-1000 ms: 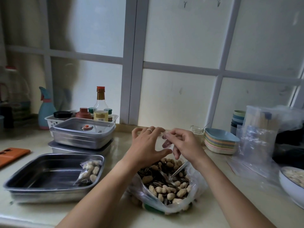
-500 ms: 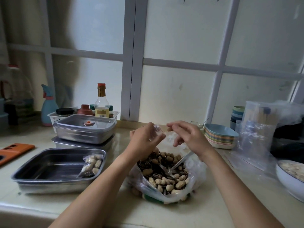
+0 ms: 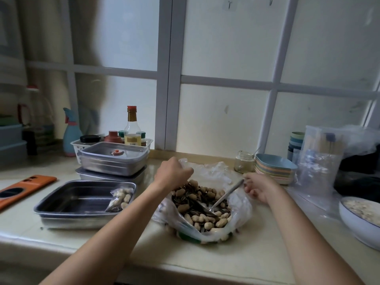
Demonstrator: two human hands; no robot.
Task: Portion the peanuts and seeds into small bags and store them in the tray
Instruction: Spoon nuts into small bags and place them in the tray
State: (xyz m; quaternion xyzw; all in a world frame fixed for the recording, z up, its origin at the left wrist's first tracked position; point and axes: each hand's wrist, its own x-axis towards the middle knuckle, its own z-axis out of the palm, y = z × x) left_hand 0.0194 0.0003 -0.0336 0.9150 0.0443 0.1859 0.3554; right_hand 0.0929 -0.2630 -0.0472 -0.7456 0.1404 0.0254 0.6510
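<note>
A big clear plastic bag (image 3: 236,221) lies open on the counter, full of peanuts and sunflower seeds (image 3: 197,202). My left hand (image 3: 171,171) is curled at the bag's far rim and grips a small clear bag (image 3: 183,161), which is mostly hidden. My right hand (image 3: 260,187) pinches the handle of a metal spoon (image 3: 224,197), whose bowl rests among the seeds. To the left stands an open steel tray (image 3: 67,210). One filled small bag (image 3: 121,199) leans in the tray's right corner.
Behind the tray are stacked lidded steel containers (image 3: 113,164) and a white basket of bottles (image 3: 131,130). An orange case (image 3: 22,188) lies far left. On the right are a glass jar (image 3: 244,163), stacked pastel dishes (image 3: 273,171), a pack of clear bags (image 3: 320,161) and a white bowl (image 3: 362,221).
Both hands held the small bag together above the peanuts. Now the left hand has dropped to the big bag's far rim, and the right hand has moved right and taken the spoon handle.
</note>
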